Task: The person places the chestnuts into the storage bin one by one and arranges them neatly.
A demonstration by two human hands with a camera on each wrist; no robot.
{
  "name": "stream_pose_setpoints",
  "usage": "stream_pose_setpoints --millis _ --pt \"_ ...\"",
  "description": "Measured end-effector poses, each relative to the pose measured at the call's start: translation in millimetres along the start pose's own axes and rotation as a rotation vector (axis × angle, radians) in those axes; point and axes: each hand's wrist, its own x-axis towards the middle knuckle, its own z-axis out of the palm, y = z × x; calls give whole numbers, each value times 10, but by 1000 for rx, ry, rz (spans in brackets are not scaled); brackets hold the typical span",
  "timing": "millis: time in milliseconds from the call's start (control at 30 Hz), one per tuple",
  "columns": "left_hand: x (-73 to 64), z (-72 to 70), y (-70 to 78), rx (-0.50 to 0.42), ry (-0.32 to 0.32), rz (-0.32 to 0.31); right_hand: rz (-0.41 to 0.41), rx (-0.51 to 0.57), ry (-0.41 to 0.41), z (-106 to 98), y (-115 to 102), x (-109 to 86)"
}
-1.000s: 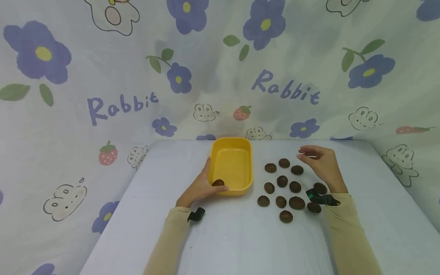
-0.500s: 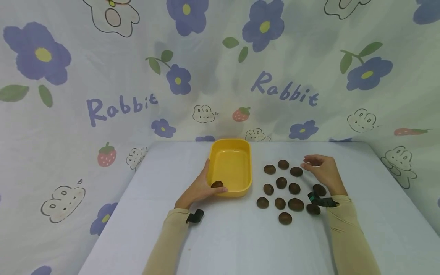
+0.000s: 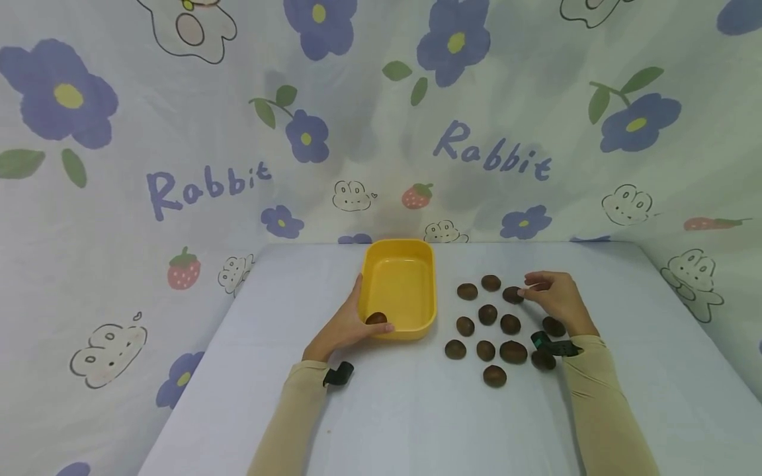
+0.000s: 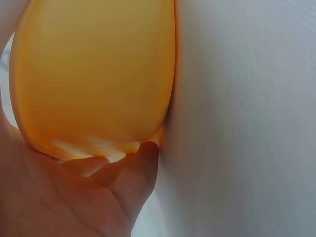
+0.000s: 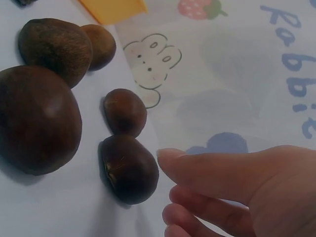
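Observation:
My left hand [image 3: 345, 325] grips the near left corner of a yellow plastic box [image 3: 400, 245], thumb over the rim and fingers along the outer wall. In the left wrist view the box's wall [image 4: 98, 69] hides part of the fingers. A brown chestnut [image 3: 376, 318] lies inside the box beside that thumb. At the far right of the loose chestnuts, my right hand [image 3: 559, 299] hovers with its fingers loosely bent. Its thumb tip is at the edge of one glossy chestnut [image 5: 129, 170]; whether they touch, I cannot tell. Nothing is held between thumb and fingers.
Several more chestnuts [image 3: 487, 315] lie scattered on the white tabletop [image 3: 411, 416] between the box and my right forearm. Two of them [image 3: 543, 359] sit close to the right wrist strap. A cloth printed with flowers and rabbits [image 3: 381, 152] hangs behind the table.
My right hand has come down and nearer to the chestnut at the far right of the group. The left hand and the box have stayed in place.

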Motion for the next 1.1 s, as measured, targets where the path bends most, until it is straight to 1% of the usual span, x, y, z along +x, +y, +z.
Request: stream_pose_setpoints --millis 233,500,800,900,1100 --pt "-3 -15 10 -2 1 4 -18 -19 -29 45 61 39" --pt "-10 -15 -8 8 3 14 -12 -28 -66 91 66 63" --pt "-1 1 -27 -26 6 49 4 -10 -99 112 93 62" --pt "6 5 -29 -21 2 49 13 -16 -98 112 83 58" --pt "0 2 -15 -9 2 31 13 -37 -104 120 77 48"
